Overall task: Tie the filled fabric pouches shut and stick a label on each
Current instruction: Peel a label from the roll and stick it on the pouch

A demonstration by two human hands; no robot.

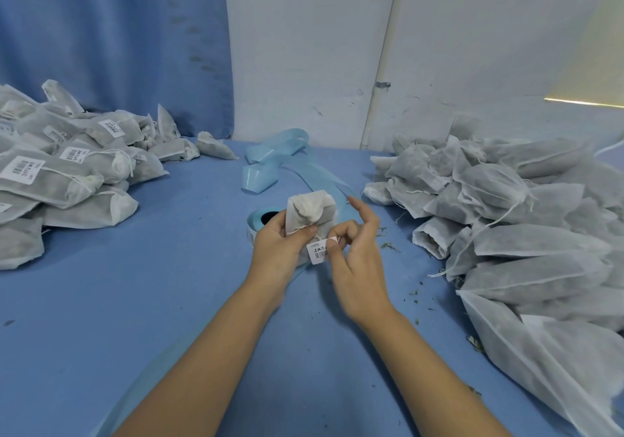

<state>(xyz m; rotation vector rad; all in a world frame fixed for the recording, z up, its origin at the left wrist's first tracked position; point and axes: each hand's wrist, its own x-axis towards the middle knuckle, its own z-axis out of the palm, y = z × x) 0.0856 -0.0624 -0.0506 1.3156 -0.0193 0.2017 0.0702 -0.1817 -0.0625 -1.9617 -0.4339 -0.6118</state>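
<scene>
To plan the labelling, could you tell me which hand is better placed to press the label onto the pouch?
Right, probably: the right hand pinches the label close by the pouch, while the left hand grips that pouch.

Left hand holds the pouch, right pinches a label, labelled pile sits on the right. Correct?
Not quite. The labelled pile is on the left; the right pile shows no labels, as the head view shows. The rest holds: the left hand holds the pouch and the right hand pinches the label.
</scene>
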